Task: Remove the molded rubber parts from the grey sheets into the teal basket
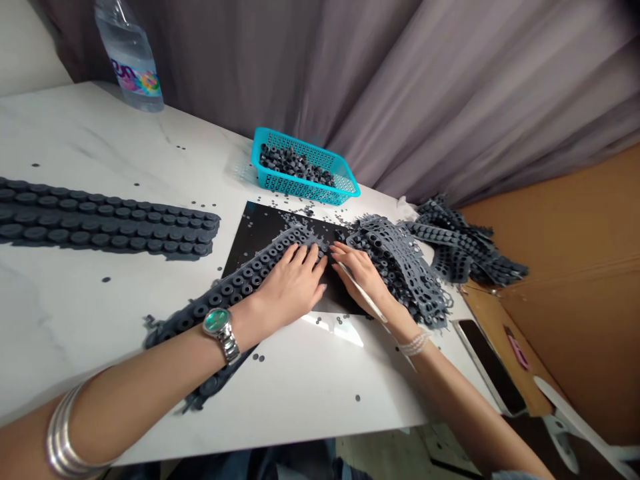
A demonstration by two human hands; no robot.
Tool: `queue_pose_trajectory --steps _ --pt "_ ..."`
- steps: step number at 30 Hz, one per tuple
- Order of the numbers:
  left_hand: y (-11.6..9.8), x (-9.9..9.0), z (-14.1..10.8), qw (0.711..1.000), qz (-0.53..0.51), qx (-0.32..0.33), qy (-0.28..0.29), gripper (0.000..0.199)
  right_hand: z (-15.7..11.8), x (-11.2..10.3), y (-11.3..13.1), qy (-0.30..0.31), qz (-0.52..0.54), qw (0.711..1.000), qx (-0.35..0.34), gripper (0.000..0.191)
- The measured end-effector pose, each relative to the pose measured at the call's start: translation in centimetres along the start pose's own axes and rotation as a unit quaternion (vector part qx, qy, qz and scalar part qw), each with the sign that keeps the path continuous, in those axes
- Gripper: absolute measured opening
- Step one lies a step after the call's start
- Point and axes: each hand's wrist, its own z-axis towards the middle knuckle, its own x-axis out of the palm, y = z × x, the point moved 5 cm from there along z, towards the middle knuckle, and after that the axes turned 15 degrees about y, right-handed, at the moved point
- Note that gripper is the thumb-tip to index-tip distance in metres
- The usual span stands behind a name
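Observation:
A dark grey moulded rubber strip [227, 291] with rows of ringed round pieces lies slantwise, partly on a black mat [241, 243]. My left hand [295, 280] rests palm down over its far end, fingers stretched out and somewhat spread. Close beside it, my right hand [357, 267] is closed around a slim white pen-like tool [367, 300]. The tool's tip is hidden at the fingers, by the strip's end. Right of that hand is a heap of perforated grey rubber sheeting [405, 253], with loose small round rubber parts [383, 257] along its near side.
A turquoise basket [305, 189] of small dark parts stands at the back. More moulded strips [105, 223] lie at left. A water bottle [133, 63] is at back left. On the right are rubber scraps [467, 240], a phone [490, 367] and a pink cutter [517, 348].

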Motion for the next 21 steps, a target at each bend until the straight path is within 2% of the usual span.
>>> queue_pose_trajectory --steps 7,18,21 --pt "0.1 0.1 0.1 1.0 -0.008 0.006 0.006 0.053 0.4 0.3 0.6 0.014 -0.045 0.998 -0.033 0.019" --pt "0.1 -0.1 0.0 1.0 -0.008 0.008 -0.001 0.049 0.9 0.8 0.9 0.093 -0.146 0.982 -0.074 0.024" --pt "0.1 -0.1 0.1 1.0 -0.011 0.007 0.005 0.05 1.3 0.8 0.2 0.081 -0.14 0.986 -0.049 0.025"
